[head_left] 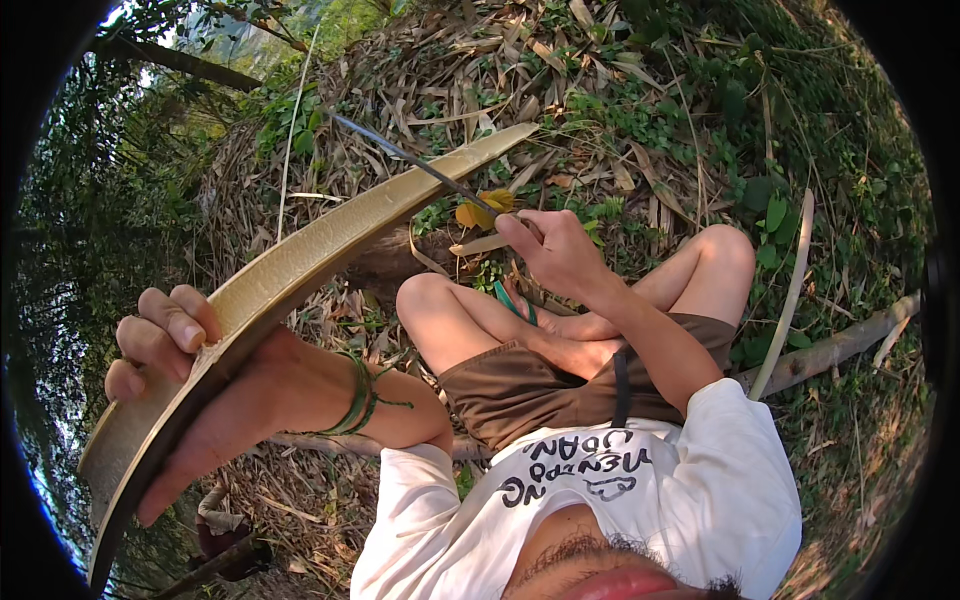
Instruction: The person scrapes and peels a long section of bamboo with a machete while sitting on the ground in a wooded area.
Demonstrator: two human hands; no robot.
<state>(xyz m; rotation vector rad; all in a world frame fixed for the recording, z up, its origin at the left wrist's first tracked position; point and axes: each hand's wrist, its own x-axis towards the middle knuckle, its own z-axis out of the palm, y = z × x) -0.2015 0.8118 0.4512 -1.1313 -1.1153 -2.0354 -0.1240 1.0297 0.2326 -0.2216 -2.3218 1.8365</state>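
Left hand (180, 400): raised at the lower left of the view, forearm running in from the white sleeve near centre. Fingers curled over the upper edge of the split bamboo slat (300, 265), thumb stretched along its underside; the hand is closed firmly around the slat. A green cord bracelet (357, 398) circles the wrist.

Right hand (555, 250): held above the knees, forearm rising from the lower right. Fingers folded tight around the handle of a long dark blade (410, 158), thumb laid forward on top of the grip.

Split bamboo slat: long, pale, trough-shaped piece with the hollow inner face turned upward. Long axis runs diagonally from the lower left rim of the view, through the left hand, up to a tapered tip at upper centre. It appears bowed, though the lens bends straight edges. The near end extends below and behind the left hand; the far end points away from the person, over the leaf litter.

Dark blade: thin and narrow, pointing up and left from the right hand. It crosses the slat's upper edge near the far end and lies against it there; its tip reaches past the slat on the far side.

Setting: the person sits with bare knees (430, 300) drawn up, in brown shorts (510, 385) and a white printed shirt (690, 480). Dry bamboo leaves (480, 60) and green weeds cover the ground. A cut pole (840, 345) lies at right.
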